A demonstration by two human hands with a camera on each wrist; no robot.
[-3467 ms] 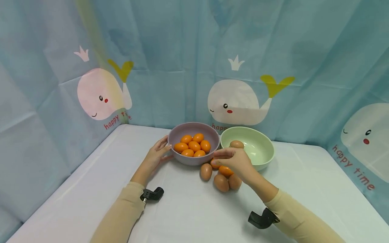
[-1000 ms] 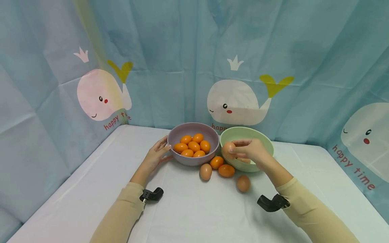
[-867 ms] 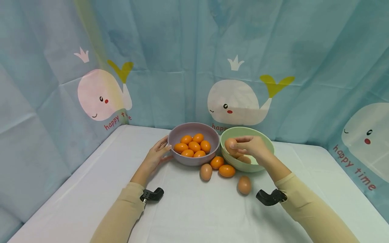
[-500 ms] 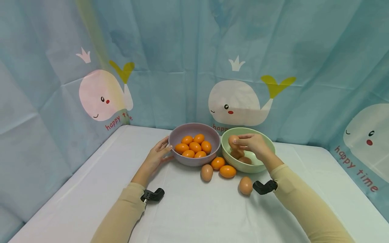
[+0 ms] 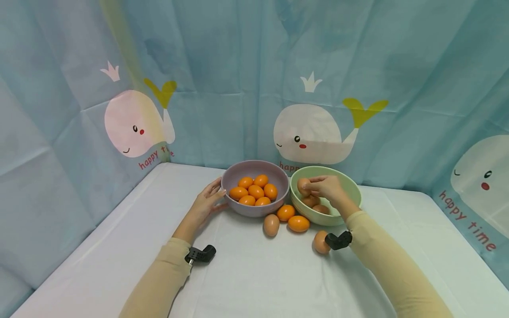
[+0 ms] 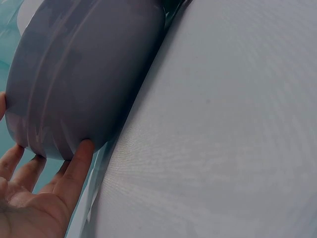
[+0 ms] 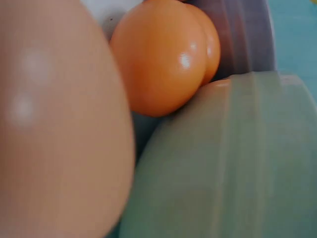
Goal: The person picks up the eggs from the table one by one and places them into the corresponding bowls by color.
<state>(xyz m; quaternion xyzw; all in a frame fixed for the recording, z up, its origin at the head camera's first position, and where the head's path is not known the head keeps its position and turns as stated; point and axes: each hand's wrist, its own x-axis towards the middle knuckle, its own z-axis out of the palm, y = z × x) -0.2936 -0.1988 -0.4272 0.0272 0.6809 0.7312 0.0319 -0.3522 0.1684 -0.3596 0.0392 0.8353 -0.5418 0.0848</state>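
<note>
In the head view my left hand (image 5: pixel 205 202) touches the left side of the purple bowl (image 5: pixel 254 211), thumb at the rim. The left wrist view shows its fingertips (image 6: pixel 87 146) against the bowl's outer wall. My right hand (image 5: pixel 329 187) pinches a brown egg (image 5: pixel 304 187) inside the green bowl (image 5: pixel 350 198), just above two other brown eggs (image 5: pixel 321 209). Several glossy orange egg-shaped things (image 5: pixel 256 191) fill the purple bowl. A large brown egg (image 7: pixel 59 119) crowds the right wrist view, which does not show the right fingers.
Two orange egg-shaped things (image 5: pixel 298 224) lie on the white table (image 5: pixel 254 282) before the bowls. A brown egg (image 5: pixel 271 225) lies to their left, and another egg (image 5: pixel 320 242) is partly behind the right wrist camera (image 5: pixel 339 240). A whale-print curtain (image 5: pixel 222 88) hangs behind.
My right hand has taken a brown egg from the front cluster and carried it over the rim into the green bowl. The egg beside it shifted slightly right. The left hand stayed put.
</note>
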